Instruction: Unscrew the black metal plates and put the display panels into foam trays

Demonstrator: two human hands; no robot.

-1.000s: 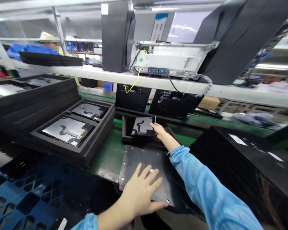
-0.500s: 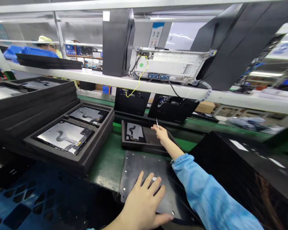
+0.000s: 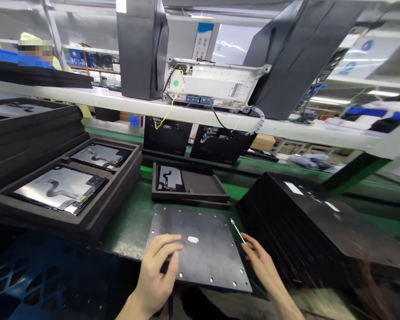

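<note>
My right hand pinches a thin white stick with a flared tip beside the right edge of a dark flat plate. The plate has holes along its edges and a small white label, and lies at the front of the green bench. Over its front left part, my left hand has its fingers stretched and thumb apart; whether they touch the plate is hard to tell. Behind the plate, a black foam tray holds one display panel in its left recess; the right recess is bare.
On the left, stacked foam trays hold silver-backed display panels. A stack of dark plates rises at right. Two black screens lean under a white shelf. A blue crate is at lower left; a person is beyond.
My right hand came back from the foam tray to the plate's right side, still holding the stick. My left hand shifted left, its fingers less spread. The view turned to the right.
</note>
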